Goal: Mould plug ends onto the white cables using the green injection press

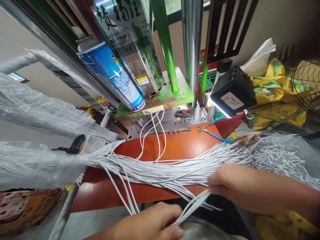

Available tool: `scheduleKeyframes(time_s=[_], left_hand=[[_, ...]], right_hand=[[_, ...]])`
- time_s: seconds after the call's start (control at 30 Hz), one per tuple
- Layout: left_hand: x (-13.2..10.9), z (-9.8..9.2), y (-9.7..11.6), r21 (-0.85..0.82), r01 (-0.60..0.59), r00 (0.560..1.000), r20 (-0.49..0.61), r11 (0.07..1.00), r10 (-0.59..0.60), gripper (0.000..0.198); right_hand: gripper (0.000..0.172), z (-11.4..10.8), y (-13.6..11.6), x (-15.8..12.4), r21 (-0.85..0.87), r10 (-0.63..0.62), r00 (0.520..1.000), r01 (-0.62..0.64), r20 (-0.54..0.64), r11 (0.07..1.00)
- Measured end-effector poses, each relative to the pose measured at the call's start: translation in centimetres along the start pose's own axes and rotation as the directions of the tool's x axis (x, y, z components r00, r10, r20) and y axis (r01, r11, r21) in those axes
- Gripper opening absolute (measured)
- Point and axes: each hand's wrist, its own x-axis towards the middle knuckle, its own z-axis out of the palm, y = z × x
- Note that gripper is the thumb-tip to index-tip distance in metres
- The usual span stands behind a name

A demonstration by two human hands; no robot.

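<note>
Bundle of thin white insulated wires (160,171) crosses the orange-red surface (172,146) at frame centre; left hand (147,221), lower centre, and right hand (240,186), lower right, hold a separated strand group (192,206) in narrow, closed grips.

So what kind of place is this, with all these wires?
Probably a small wire workshop: there's a green press machine, big bundles of white wires, and blue-handled pliers on an orange bench.

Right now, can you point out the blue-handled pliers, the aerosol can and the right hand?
blue-handled pliers (217,138): head view, on the lower blue handle.
aerosol can (112,75): head view, on its blue label.
right hand (232,185): head view, on the back of the hand.
</note>
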Motion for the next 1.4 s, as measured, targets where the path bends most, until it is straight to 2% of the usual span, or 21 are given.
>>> scheduleKeyframes(time_s=[0.07, 0.13, 0.23, 0.27, 0.37, 0.4, 0.43, 0.5, 0.53, 0.6, 0.63, 0.67, 0.73, 0.77, 0.8, 0.87, 0.97, 1.03, 1.1, 1.27, 1.4], left_hand=[[2.6, 1.3, -1.1, -0.423, 0.006, 0.998, 0.063, 0.906, 0.023, 0.043], [4.9, 1.8, -1.8, -0.675, -0.022, 1.000, -0.011, 0.737, 0.021, 0.050], [6.7, 1.5, -1.7, -0.774, -0.121, 0.986, -0.166, 0.622, -0.014, 0.046], [6.9, 1.3, -1.5, -0.782, -0.133, 0.987, -0.162, 0.609, 0.007, 0.046], [7.3, 0.3, -0.4, -0.790, -0.157, 0.988, -0.126, 0.592, 0.094, 0.049], [7.5, -0.1, -0.1, -0.788, -0.169, 0.986, -0.132, 0.593, 0.105, 0.049], [7.7, -0.5, 0.2, -0.784, -0.179, 0.984, -0.142, 0.595, 0.108, 0.048], [8.3, -1.5, 0.9, -0.775, -0.208, 0.978, -0.180, 0.597, 0.106, 0.048], [8.8, -2.1, 1.2, -0.767, -0.228, 0.973, -0.206, 0.600, 0.107, 0.048], [9.7, -3.8, 1.6, -0.742, -0.290, 0.953, -0.284, 0.604, 0.109, 0.047], [10.2, -4.8, 1.7, -0.722, -0.333, 0.934, -0.339, 0.606, 0.109, 0.045], [10.6, -5.9, 1.6, -0.699, -0.369, 0.915, -0.388, 0.612, 0.110, 0.043], [11.2, -8.1, 1.0, -0.667, -0.407, 0.889, -0.446, 0.624, 0.103, 0.041], [11.4, -8.9, 0.5, -0.656, -0.415, 0.880, -0.466, 0.630, 0.094, 0.042], [11.7, -9.6, -0.1, -0.646, -0.417, 0.873, -0.480, 0.640, 0.085, 0.044], [12.0, -10.3, -1.4, -0.611, -0.430, 0.848, -0.525, 0.665, 0.066, 0.046], [12.6, -10.1, -2.5, -0.537, -0.463, 0.786, -0.616, 0.705, 0.047, 0.049], [12.9, -9.7, -2.7, -0.507, -0.470, 0.764, -0.644, 0.723, 0.045, 0.051], [13.1, -9.3, -2.6, -0.481, -0.463, 0.756, -0.653, 0.745, 0.048, 0.051], [13.0, -9.1, -2.5, -0.392, -0.363, 0.770, -0.636, 0.845, 0.036, 0.045], [13.0, -9.1, -2.4, -0.356, -0.335, 0.769, -0.638, 0.872, 0.035, 0.039]], right_hand=[[0.025, -0.2, 0.4, 1.6, 0.036, -0.041, 0.994, 0.037, 0.102, 0.999], [0.022, -0.8, 1.4, 2.8, 0.066, -0.057, 0.994, 0.051, 0.089, 0.996], [0.031, -1.9, 3.1, 3.5, 0.018, -0.026, 0.989, 0.029, -0.143, 0.999], [0.030, -2.2, 3.5, 3.6, 0.043, -0.035, 0.990, 0.042, -0.139, 0.998], [0.025, -2.8, 3.6, 4.3, 0.266, -0.064, 0.998, 0.062, 0.000, 0.962], [0.029, -3.0, 3.3, 4.8, 0.354, -0.034, 0.998, 0.051, -0.053, 0.934], [0.034, -3.1, 2.9, 5.3, 0.416, 0.025, 0.983, 0.054, -0.181, 0.908], [0.045, -3.1, 2.2, 6.7, 0.437, 0.103, 0.881, 0.125, -0.463, 0.891], [0.048, -3.1, 1.9, 7.4, 0.410, 0.075, 0.850, 0.172, -0.521, 0.896], [0.053, -2.9, 2.0, 9.1, 0.318, -0.048, 0.851, 0.247, -0.523, 0.915], [0.055, -2.7, 2.4, 10.0, 0.249, -0.078, 0.828, 0.254, -0.555, 0.934], [0.054, -2.6, 3.0, 10.8, 0.175, -0.078, 0.778, 0.236, -0.624, 0.956], [0.046, -2.3, 4.4, 12.4, 0.047, -0.053, 0.616, 0.145, -0.786, 0.988], [0.041, -2.0, 5.1, 13.0, -0.004, -0.052, 0.567, 0.086, -0.822, 0.996], [0.039, -1.7, 5.6, 13.6, -0.064, -0.063, 0.564, 0.017, -0.823, 0.998], [0.039, -1.1, 6.0, 14.2, -0.243, -0.095, 0.622, -0.158, -0.777, 0.957], [0.033, -0.5, 5.7, 14.4, -0.490, -0.112, 0.693, -0.378, -0.712, 0.785], [0.024, -0.5, 5.5, 14.2, -0.514, -0.110, 0.716, -0.377, -0.689, 0.770], [0.021, -0.5, 5.6, 13.6, -0.466, -0.083, 0.726, -0.346, -0.683, 0.814], [0.025, 0.2, 6.3, 11.8, -0.231, 0.005, 0.729, -0.223, -0.685, 0.947], [0.028, 0.6, 6.5, 11.6, -0.209, -0.011, 0.758, -0.165, -0.652, 0.964]])
